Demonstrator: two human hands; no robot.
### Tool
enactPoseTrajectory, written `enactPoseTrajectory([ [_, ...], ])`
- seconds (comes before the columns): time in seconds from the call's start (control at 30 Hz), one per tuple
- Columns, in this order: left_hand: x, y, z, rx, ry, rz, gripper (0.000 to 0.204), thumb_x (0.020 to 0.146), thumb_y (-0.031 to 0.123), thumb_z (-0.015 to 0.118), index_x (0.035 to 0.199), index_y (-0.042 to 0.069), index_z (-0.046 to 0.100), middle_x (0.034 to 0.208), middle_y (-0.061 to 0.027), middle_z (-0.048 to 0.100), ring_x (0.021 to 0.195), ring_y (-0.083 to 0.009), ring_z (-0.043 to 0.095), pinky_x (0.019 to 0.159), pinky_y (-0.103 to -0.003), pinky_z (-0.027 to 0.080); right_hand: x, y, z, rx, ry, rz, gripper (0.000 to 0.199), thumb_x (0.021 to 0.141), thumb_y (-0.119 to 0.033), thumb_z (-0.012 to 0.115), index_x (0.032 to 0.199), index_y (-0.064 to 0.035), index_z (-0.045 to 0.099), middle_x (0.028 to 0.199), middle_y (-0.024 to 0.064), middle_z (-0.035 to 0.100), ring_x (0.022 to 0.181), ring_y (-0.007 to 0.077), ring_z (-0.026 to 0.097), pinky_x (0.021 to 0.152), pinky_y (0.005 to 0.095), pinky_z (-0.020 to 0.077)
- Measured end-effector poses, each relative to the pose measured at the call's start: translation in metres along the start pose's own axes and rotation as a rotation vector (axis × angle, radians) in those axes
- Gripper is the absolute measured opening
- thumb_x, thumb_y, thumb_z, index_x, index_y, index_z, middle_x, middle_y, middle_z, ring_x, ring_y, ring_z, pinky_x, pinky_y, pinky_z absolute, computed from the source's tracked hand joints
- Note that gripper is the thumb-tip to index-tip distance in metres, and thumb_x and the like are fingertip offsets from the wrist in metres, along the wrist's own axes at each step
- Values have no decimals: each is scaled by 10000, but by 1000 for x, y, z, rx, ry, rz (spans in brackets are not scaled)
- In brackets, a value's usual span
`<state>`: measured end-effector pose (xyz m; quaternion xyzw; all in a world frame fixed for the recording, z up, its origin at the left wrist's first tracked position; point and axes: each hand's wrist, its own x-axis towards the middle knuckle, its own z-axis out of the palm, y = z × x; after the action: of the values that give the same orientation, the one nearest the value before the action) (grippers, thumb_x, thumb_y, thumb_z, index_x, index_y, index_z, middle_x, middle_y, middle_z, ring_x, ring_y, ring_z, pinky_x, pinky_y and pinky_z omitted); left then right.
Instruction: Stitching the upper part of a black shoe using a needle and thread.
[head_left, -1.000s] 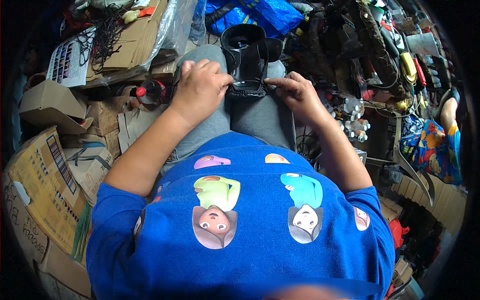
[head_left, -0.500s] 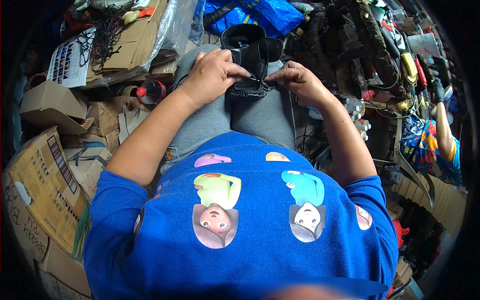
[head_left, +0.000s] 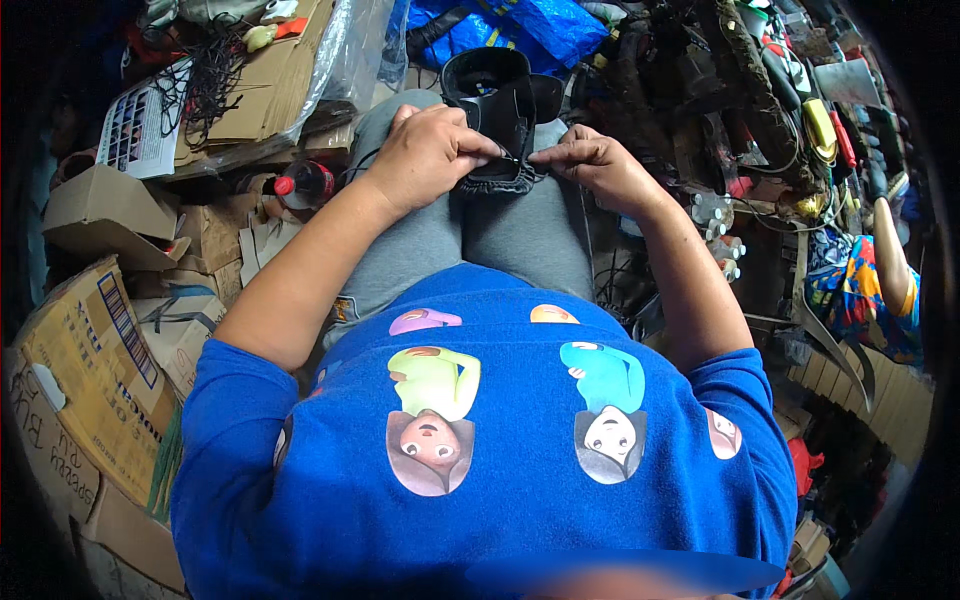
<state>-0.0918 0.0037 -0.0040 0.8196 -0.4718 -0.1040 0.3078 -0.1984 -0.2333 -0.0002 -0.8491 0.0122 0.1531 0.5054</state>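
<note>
Left grip (head_left: 428,150) shifted inward over black item (head_left: 508,115), pinching thin strand (head_left: 513,158), right grip (head_left: 600,168) unclear, dark-filled red-capped bottle (head_left: 310,184) nearby

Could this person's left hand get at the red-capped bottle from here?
Probably yes: the red-capped bottle lies off to the left, its cap uncovered, with seemingly only the grey-clad left thigh between. The left hand, though, looks busy at the black item.

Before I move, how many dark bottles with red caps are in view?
1 visible: the dark bottle, to the left of the left hand. Others may be hidden.
</note>
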Motion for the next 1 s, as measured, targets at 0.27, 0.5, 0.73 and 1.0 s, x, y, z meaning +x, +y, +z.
enactPoseTrajectory([
  [0.27, 5, 5, 1, -23, 25, 118, 179, 743, 178, 686, 920, 189, 714, 727, 0, 553, 802, -180, 545, 803, -339, 320, -3, 0, 1, -75, -7, -83, 307, 789, -48, 653, 1067, -167, 703, 792, -1, 539, 777, 112, 513, 735, 256, 438],
  [0.5, 0, 15, 8, 13, 28, -177, 150, 767, 218, 664, 908, 174, 692, 781, -1, 651, 831, -160, 585, 820, -374, 291, -5, -10, 13, 405, 20, 169, 289, 824, -53, 662, 1112, -32, 645, 945, 2, 657, 851, 67, 586, 791, 218, 465],
  [0.73, 20, 18, 10, -134, -166, -283, 158, 738, 239, 705, 847, 144, 642, 733, -8, 657, 753, -153, 618, 793, -363, 291, 8, -13, 14, 338, 33, 152, 159, 824, -72, 674, 962, -4, 637, 869, -5, 640, 788, 53, 561, 722, 212, 461],
  [1.0, 11, 14, -10, 40, -107, -18, 124, 745, 226, 689, 811, 134, 639, 802, -21, 629, 883, -202, 564, 832, -409, 320, 8, -17, 6, 146, 12, 93, 155, 790, -171, 717, 808, -31, 655, 733, -13, 614, 698, 68, 526, 660, 226, 425],
])
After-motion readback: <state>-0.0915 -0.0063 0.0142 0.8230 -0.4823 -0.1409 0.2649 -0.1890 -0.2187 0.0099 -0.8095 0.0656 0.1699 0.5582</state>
